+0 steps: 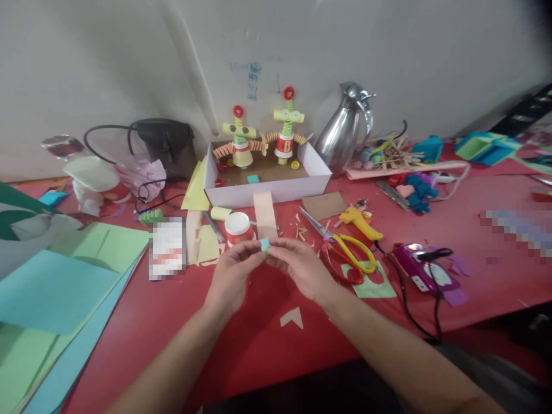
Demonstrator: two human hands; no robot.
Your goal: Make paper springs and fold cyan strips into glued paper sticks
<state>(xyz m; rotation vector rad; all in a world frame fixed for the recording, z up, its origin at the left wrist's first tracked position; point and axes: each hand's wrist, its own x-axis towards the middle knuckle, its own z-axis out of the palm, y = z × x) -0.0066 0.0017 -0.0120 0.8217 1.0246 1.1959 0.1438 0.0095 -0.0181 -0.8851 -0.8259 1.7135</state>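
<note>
Both of my hands meet over the red table (250, 356), pinching a small folded piece of blue and green paper (265, 245). My left hand (235, 267) grips it from the left and my right hand (302, 267) from the right, fingertips nearly touching. Just behind my left fingers stands a red and white paper cup (238, 225). A pale paper strip (264, 214) leans from a white box (233, 198) toward my hands. In the box stand two paper-cup figures, one yellow (242, 154) and one red (284, 146), with pleated arms and coiled necks.
Right of my hands lie scissors (356, 253), a yellow glue gun (360, 223) and a purple power strip (425, 270) with a black cord. A steel jug (342, 135) stands behind. Coloured paper sheets (56, 287) cover the left side. A paper scrap (292, 318) lies in front.
</note>
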